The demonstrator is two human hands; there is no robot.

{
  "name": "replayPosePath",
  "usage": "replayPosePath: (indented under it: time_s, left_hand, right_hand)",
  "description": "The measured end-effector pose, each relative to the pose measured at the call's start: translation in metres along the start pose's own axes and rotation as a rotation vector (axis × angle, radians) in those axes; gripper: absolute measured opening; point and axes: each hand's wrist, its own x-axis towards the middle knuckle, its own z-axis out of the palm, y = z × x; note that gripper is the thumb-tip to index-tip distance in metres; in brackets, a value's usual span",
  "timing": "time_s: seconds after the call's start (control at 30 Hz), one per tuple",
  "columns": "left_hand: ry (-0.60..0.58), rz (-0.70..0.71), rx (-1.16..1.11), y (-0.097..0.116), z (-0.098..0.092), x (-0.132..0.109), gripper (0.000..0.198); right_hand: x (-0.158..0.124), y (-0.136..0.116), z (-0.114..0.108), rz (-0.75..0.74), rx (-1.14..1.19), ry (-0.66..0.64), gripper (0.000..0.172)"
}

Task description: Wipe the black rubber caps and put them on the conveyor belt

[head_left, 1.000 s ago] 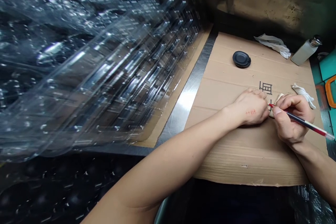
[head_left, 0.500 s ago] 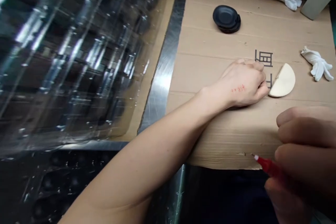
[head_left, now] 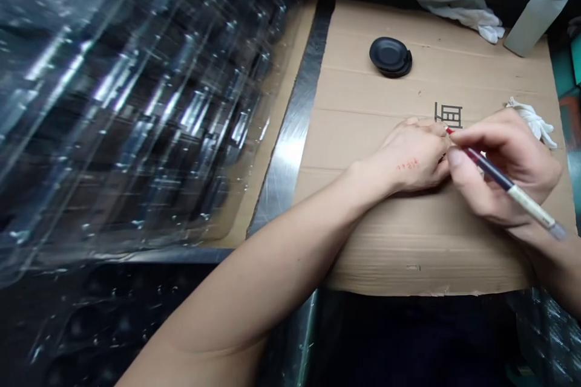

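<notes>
Pinching a red-tipped pen (head_left: 502,178), the right hand (head_left: 521,154) close beside the curled left hand (head_left: 417,154) on cardboard (head_left: 349,91).

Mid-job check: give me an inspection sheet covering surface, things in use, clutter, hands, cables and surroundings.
Surface: creased cardboard with black printed marks.
Things in use: pen, its red tip end near the left hand; contact unclear.
Clutter: black dish-like item, white glove, crumpled white item, bottle.
Hands: right hand grips the pen; left is palm-down, red marks on its back, fingertips hidden.
Cables: nothing seen.
Surroundings: clear moulded plastic at picture left; metal strip beside the cardboard.
</notes>
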Motion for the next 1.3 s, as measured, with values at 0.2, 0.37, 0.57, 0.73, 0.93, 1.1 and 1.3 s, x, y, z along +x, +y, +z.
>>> replayPosePath:
  time_s: [0.2,0.37,0.57,0.73,0.93,1.1,1.3]
  left_hand:
    - [0.079,0.042,-0.041,0.001,0.001,0.0,0.031]
    - [0.104,0.048,-0.051,0.001,0.002,0.0,0.033]
    - [0.048,0.027,-0.004,-0.001,0.003,0.002,0.034]
    - [-0.034,-0.003,-0.023,0.001,-0.004,0.003,0.032]
    - [-0.015,0.004,-0.051,0.001,-0.003,0.003,0.031]
    - [-0.019,0.024,-0.024,0.001,-0.001,0.003,0.031]
    - [-0.039,0.022,-0.002,0.003,-0.004,0.003,0.036]
  right_hand:
    - [0.004,0.014,0.001,-0.098,-0.004,0.051,0.014]
    - [-0.005,0.026,0.004,-0.001,0.084,0.036,0.01]
    - [-0.009,0.024,0.006,0.021,0.167,-0.065,0.009]
    - [-0.008,0.018,0.009,0.022,0.122,-0.079,0.006]
    - [-0.006,0.018,0.009,-0.015,0.125,-0.09,0.005]
    - [-0.006,0.02,0.008,-0.049,0.151,-0.119,0.009]
    - [-0.007,0.019,0.006,-0.097,0.117,-0.13,0.009]
